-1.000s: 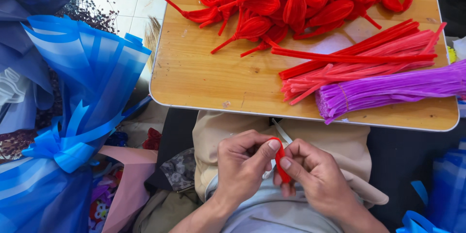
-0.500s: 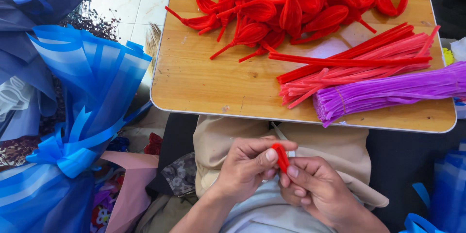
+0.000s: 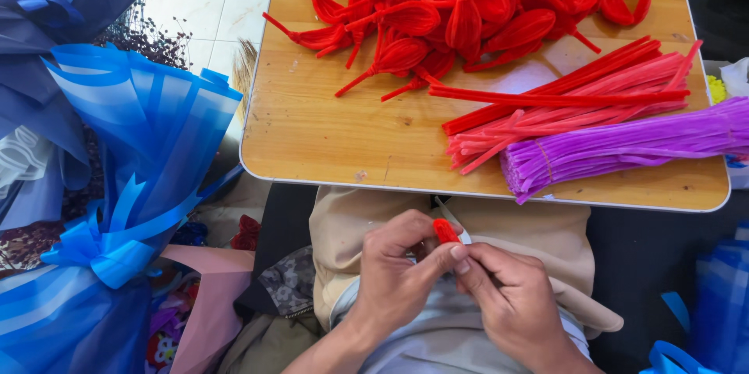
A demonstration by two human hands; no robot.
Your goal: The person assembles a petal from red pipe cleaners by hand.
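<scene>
My left hand (image 3: pixel 398 272) and my right hand (image 3: pixel 511 300) meet over my lap, both pinching one red pipe cleaner (image 3: pixel 445 230) whose bent end pokes up between the thumbs. Most of the piece is hidden by my fingers. A small wooden table (image 3: pixel 328 136) stands just beyond my knees. On it lie a heap of red looped pipe-cleaner petals (image 3: pixel 468 7), a bundle of straight red and pink pipe cleaners (image 3: pixel 577 97) and a bundle of purple ones (image 3: pixel 624 148).
Blue wrapped bouquets with a ribbon bow (image 3: pixel 117 187) fill the left side, with darker blue wrapping (image 3: pixel 47 23) above. Pale floor tiles (image 3: pixel 211 0) show at the upper left. More blue wrapping (image 3: pixel 714 296) sits at the lower right.
My hands have shifted slightly and turned the red pipe cleaner; less of it shows now, only its top bend. The view has tilted a little toward my lap.
</scene>
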